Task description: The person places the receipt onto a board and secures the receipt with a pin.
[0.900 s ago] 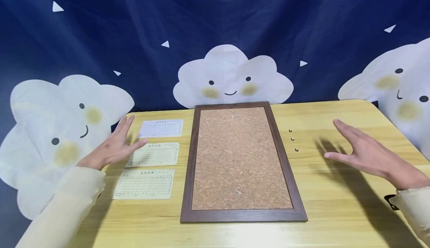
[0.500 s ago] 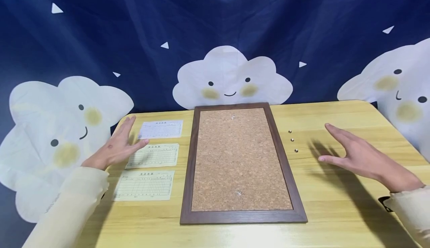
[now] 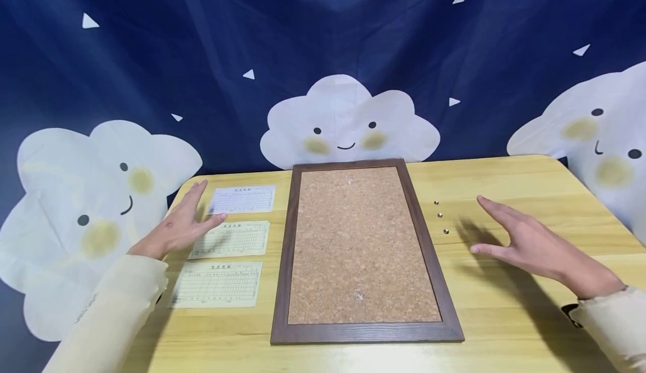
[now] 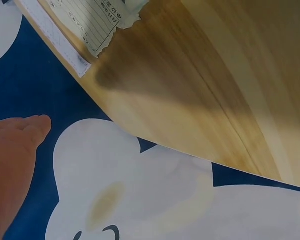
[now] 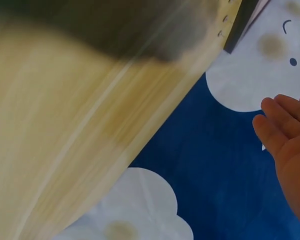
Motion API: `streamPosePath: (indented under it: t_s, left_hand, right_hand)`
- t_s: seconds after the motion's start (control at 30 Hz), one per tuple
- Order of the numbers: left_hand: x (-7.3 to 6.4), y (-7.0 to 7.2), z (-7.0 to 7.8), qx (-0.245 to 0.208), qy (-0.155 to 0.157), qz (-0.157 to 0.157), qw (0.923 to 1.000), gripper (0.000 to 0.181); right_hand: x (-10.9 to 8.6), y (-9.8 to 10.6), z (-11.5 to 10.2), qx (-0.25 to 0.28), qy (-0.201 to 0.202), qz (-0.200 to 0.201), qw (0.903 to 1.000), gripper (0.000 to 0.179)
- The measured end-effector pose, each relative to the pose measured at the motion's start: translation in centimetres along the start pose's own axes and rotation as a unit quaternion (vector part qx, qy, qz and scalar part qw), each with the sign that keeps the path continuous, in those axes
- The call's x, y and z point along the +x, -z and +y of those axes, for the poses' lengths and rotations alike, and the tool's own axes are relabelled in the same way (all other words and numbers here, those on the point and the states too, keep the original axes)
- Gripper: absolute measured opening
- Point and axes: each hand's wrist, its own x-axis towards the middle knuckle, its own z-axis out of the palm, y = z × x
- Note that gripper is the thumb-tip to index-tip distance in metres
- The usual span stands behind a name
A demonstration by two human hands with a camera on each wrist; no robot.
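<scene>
My left hand (image 3: 178, 226) hovers at the left, fingers extended and thumb apart, beside three printed paper slips. Its thumb overlaps the middle slip (image 3: 234, 239); the far slip (image 3: 242, 199) has a lilac tint and the near slip (image 3: 217, 285) is pale green. Over the right side of the table my right hand (image 3: 537, 244) is held out with straight fingers and nothing in it. Three small shiny metal pieces, like thumbtacks (image 3: 440, 215), lie in a row left of it. Between the hands is a cork board (image 3: 363, 244) in a dark brown wooden frame.
Two small clear shiny pieces sit on the cork, a far one (image 3: 351, 181) and a near one (image 3: 359, 296). A wooden table (image 3: 504, 328) carries everything. Behind its far edge hangs a dark blue curtain (image 3: 217, 42) with smiling white clouds.
My right hand has moved left, closer to the small metal pieces. The left hand has shifted slightly right. The slips and the cork board stay in place on the table.
</scene>
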Motion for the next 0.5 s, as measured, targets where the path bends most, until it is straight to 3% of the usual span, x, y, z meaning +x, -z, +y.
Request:
streamPosePath:
  t_s: [0.5]
  left_hand:
    - [0.4, -0.2, 0.0, -0.003, 0.011, 0.011, 0.9999, 0.105]
  right_hand:
    - [0.1, -1.0, -1.5, 0.033, 0.019, 0.005, 0.9993, 0.087]
